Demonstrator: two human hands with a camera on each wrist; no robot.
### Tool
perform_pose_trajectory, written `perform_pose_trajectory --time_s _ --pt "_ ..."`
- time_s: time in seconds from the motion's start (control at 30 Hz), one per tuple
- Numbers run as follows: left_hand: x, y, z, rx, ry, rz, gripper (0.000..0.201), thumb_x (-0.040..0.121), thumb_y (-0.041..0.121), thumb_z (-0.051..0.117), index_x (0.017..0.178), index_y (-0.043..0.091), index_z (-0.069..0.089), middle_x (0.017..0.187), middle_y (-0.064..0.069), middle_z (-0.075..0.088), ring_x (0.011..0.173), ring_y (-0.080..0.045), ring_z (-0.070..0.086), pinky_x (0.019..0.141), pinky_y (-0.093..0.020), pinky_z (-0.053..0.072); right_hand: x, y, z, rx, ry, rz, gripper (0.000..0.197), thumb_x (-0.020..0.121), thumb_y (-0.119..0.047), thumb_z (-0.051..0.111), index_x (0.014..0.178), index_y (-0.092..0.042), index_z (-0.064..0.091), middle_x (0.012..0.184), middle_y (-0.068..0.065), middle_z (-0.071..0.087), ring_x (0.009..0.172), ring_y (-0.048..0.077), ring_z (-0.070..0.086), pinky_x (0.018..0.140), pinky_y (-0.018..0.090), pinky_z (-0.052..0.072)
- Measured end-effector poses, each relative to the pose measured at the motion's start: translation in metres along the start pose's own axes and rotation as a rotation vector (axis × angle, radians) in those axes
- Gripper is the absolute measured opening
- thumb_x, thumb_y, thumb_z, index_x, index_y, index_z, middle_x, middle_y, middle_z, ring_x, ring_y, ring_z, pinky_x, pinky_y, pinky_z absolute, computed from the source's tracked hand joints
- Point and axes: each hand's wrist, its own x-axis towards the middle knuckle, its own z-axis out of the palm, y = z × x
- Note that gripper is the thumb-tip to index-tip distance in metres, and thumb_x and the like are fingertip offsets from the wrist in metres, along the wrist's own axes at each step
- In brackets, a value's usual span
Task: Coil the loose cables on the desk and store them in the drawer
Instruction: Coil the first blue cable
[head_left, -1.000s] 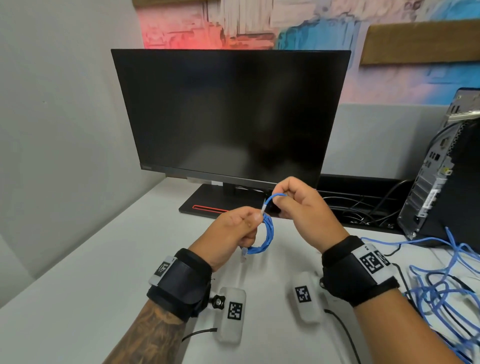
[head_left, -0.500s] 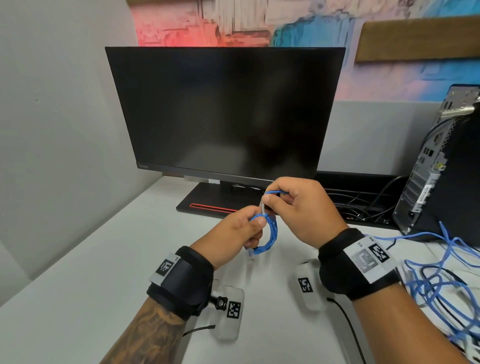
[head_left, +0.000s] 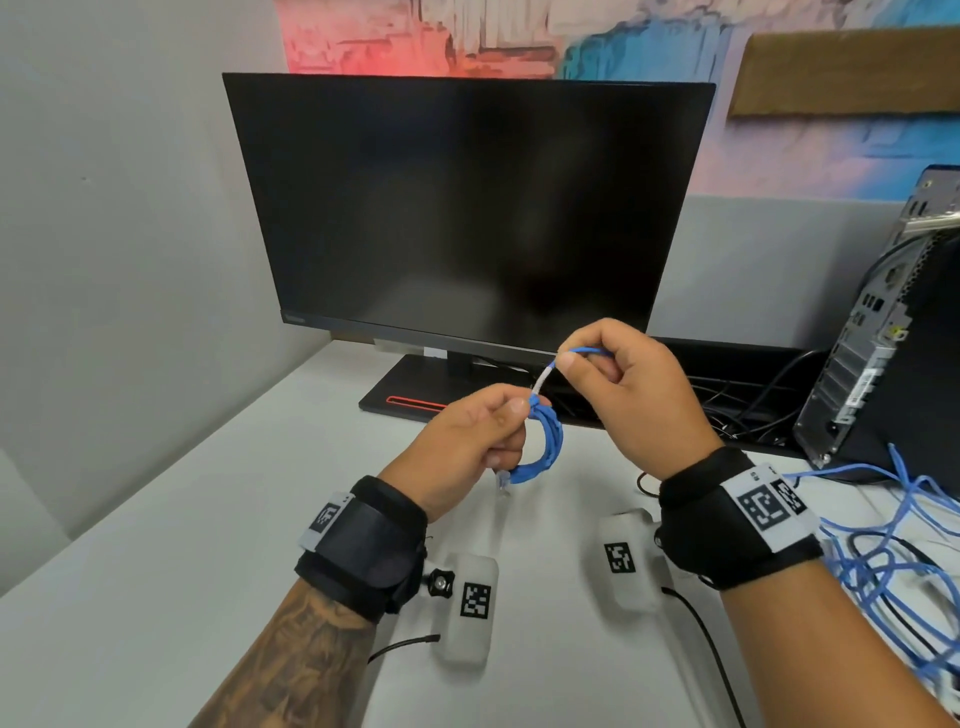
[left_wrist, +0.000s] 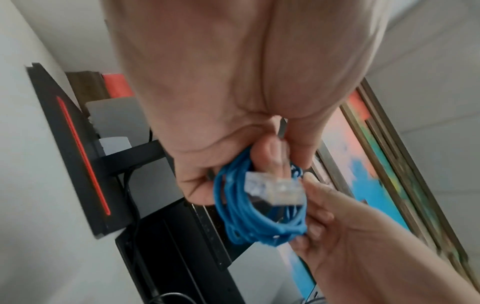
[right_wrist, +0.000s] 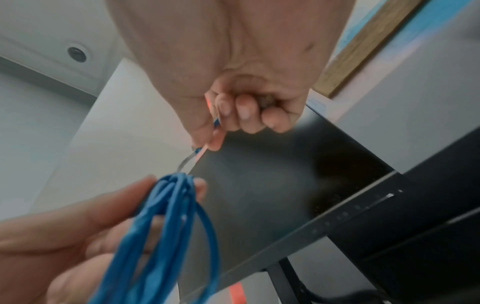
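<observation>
A small coil of blue network cable hangs above the white desk, in front of the monitor. My left hand pinches the coil at its top, thumb against fingers. A clear plug dangles from the coil. My right hand pinches the cable's free end, with a white tag on it, pulled taut up and to the right of the coil. In the right wrist view the coil lies against the left hand's fingers. No drawer is in view.
A black monitor on its stand fills the back. A computer tower stands at the right. Loose blue and black cables lie tangled on the desk's right side. More black cables sit behind.
My right hand has lifted up and away from the coil, drawing the tagged cable end taut. The left hand keeps its grip on the coil and has barely moved.
</observation>
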Motion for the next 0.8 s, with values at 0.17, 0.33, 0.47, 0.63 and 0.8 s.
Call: perform_pose_trajectory --time_s 0.17,0.33,0.47,0.63,0.8 --pt "0.002 -0.006 -0.004 -0.029 0.110 0.061 0.026 0.107 0.023 0.039 0.113 0.006 0.059 0.065 0.008 0.037 0.056 -0.005 0.030 0.056 -0.017 0.033 -0.005 0.023 0.012 0.032 -0.196 0.173 0.016 0.100 -0.019 0.054 0.102 -0.025 0.069 0.098 -0.002 0.064 0.086 0.009 0.060 0.068 0.014 0.051" --pt "0.001 -0.007 -0.007 -0.047 0.093 0.030 0.026 0.108 0.019 0.037 0.113 0.007 0.059 0.064 0.009 0.037 0.055 -0.005 0.030 0.056 -0.016 0.034 -0.013 0.030 0.026 0.218 -0.240 0.352 0.019 0.094 -0.014 0.064 0.105 -0.025 0.075 0.092 0.001 0.076 0.082 0.013 0.071 0.067 0.020 0.058" --pt "0.001 -0.011 -0.006 0.002 0.050 -0.002 0.028 0.108 0.020 0.038 0.114 0.000 0.057 0.063 0.011 0.041 0.055 -0.004 0.032 0.056 -0.016 0.036 -0.013 0.027 0.027 0.587 -0.117 0.525 0.017 0.095 -0.014 0.064 0.109 -0.015 0.073 0.099 0.008 0.077 0.092 0.021 0.075 0.074 0.027 0.060" --pt "0.001 -0.011 -0.008 -0.056 0.028 -0.021 0.029 0.107 0.019 0.038 0.118 0.001 0.058 0.065 0.008 0.041 0.055 -0.004 0.031 0.055 -0.015 0.035 -0.011 0.026 0.024 0.517 -0.208 0.548 0.018 0.097 -0.027 0.062 0.111 -0.019 0.070 0.098 0.004 0.077 0.090 0.018 0.075 0.082 0.033 0.060" --pt "-0.002 -0.011 -0.011 -0.074 -0.026 -0.021 0.025 0.106 0.023 0.043 0.112 0.012 0.064 0.069 0.003 0.047 0.055 -0.004 0.032 0.059 -0.018 0.035 -0.012 0.026 0.030 0.454 -0.300 0.516 0.017 0.098 -0.029 0.060 0.108 -0.019 0.068 0.097 0.008 0.076 0.093 0.025 0.074 0.091 0.041 0.059"
